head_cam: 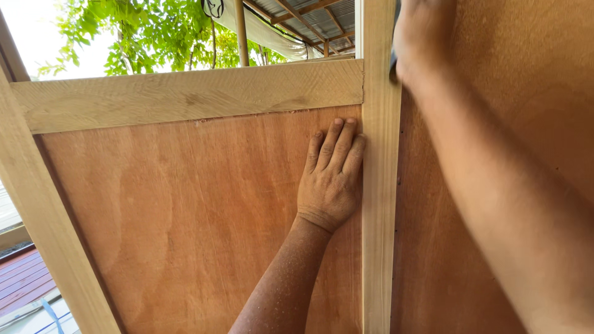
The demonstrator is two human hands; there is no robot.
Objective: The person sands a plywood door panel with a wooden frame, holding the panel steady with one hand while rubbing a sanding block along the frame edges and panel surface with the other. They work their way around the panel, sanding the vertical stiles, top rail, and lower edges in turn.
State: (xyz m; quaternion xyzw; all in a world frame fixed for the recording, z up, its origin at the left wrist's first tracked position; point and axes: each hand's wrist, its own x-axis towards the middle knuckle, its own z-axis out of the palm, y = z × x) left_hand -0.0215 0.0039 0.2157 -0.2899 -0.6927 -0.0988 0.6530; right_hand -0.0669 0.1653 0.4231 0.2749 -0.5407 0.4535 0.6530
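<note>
Item 1: my left hand (330,179). It lies flat and open, palm against the reddish-brown plywood panel (185,216), fingers stretched upward and close together. The little-finger side touches the pale upright timber post (378,185). It grips nothing. The forearm comes up from the lower edge, dusted with fine sawdust.

Item 2: my right hand (421,37). It is raised at the top of the view, set against the upper part of the same upright post, seen from the back. A small dark object (393,62) shows at its edge beside the post; I cannot tell what it is, nor whether the fingers are closed around it. The forearm runs down the right side, across a second reddish-brown plywood panel (526,93).

Item 3: the left plywood panel. It stands upright, framed by the upright post on its right, a pale rough-sawn horizontal timber rail (185,96) above and a slanting pale timber member (43,229) on its left. The rail butts against the post at its right end.

Item 4: surroundings. Green leafy branches (142,31) and a corrugated metal roof on timber rafters (315,18) show above the rail. Dark red decking boards (21,281) show at lower left, beyond the slanting member.
</note>
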